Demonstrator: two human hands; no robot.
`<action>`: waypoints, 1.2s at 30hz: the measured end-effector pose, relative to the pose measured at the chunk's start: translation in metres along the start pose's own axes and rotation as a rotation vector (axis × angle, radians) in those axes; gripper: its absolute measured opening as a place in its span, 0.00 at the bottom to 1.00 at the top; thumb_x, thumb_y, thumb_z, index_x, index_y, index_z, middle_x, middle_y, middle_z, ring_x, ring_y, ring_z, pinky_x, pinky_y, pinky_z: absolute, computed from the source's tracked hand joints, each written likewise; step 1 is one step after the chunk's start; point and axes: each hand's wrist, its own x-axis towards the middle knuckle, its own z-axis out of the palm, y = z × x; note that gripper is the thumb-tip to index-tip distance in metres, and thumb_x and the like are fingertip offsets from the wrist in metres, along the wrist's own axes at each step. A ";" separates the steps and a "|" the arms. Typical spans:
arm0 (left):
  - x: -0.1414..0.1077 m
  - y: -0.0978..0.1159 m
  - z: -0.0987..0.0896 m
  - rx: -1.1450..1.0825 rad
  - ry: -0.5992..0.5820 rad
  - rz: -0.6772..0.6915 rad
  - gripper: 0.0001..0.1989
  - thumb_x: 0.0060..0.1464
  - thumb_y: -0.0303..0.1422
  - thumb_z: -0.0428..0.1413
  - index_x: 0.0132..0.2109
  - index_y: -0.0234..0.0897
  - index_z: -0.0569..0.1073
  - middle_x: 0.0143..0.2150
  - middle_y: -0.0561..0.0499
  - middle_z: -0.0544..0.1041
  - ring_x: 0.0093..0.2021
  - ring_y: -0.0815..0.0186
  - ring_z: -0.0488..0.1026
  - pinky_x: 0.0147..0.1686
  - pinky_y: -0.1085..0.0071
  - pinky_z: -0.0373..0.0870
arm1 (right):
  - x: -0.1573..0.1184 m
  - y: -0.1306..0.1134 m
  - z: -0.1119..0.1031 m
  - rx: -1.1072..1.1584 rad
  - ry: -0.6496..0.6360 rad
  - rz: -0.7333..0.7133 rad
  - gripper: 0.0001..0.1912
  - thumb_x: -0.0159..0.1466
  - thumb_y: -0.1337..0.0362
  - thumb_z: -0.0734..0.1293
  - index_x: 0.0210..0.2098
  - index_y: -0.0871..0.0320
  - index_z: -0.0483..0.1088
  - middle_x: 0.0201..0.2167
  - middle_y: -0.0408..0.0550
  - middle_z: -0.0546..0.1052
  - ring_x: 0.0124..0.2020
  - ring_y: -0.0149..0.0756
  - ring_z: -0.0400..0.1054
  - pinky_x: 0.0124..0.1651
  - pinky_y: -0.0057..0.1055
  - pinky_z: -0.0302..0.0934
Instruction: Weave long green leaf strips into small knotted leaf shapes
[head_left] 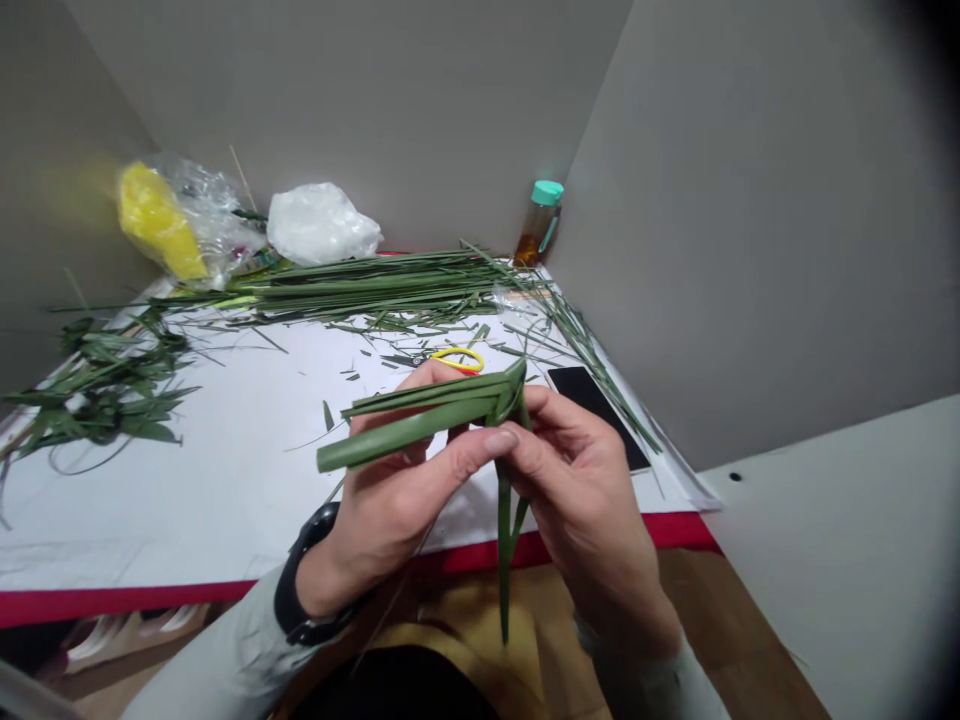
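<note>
Pinching leaf strips [405,431] with left grip [409,500] and right grip [592,485] | apparently folding, fingertips-side partly hidden | calls for steadying 6-o'clock tail [504,565]

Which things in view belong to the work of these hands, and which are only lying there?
Likely for the work:
folded leaf strips, held by left hand and right hand
long leaf bundle
leaf heap at left
yellow-handled scissors

Apparently only lying there:
phone
bottle
white plastic bag
yellow plastic
</note>
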 end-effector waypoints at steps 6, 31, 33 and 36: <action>-0.002 0.003 0.006 -0.025 0.050 0.033 0.14 0.59 0.23 0.64 0.43 0.51 0.85 0.44 0.60 0.84 0.48 0.68 0.79 0.53 0.75 0.74 | -0.010 0.000 0.013 -0.194 0.182 -0.107 0.06 0.63 0.64 0.75 0.40 0.52 0.79 0.35 0.41 0.81 0.38 0.33 0.74 0.39 0.26 0.70; 0.002 0.004 0.008 0.012 -0.049 0.013 0.09 0.59 0.25 0.65 0.40 0.47 0.85 0.42 0.57 0.83 0.44 0.69 0.77 0.48 0.76 0.75 | -0.012 -0.007 -0.001 -0.245 0.223 -0.245 0.07 0.68 0.67 0.71 0.44 0.48 0.76 0.36 0.39 0.76 0.29 0.27 0.70 0.32 0.26 0.69; 0.002 0.003 0.008 0.016 -0.044 0.002 0.10 0.59 0.24 0.65 0.40 0.47 0.86 0.40 0.56 0.83 0.45 0.68 0.78 0.48 0.75 0.74 | -0.012 -0.005 -0.003 -0.176 0.197 -0.225 0.07 0.69 0.67 0.71 0.44 0.48 0.76 0.38 0.39 0.76 0.28 0.26 0.68 0.28 0.25 0.66; 0.001 0.001 0.009 -0.005 0.006 -0.019 0.10 0.57 0.24 0.65 0.40 0.46 0.86 0.36 0.56 0.82 0.41 0.67 0.78 0.43 0.74 0.75 | -0.012 -0.002 -0.003 -0.121 0.192 -0.220 0.06 0.69 0.66 0.70 0.44 0.48 0.76 0.38 0.40 0.75 0.29 0.26 0.67 0.28 0.25 0.63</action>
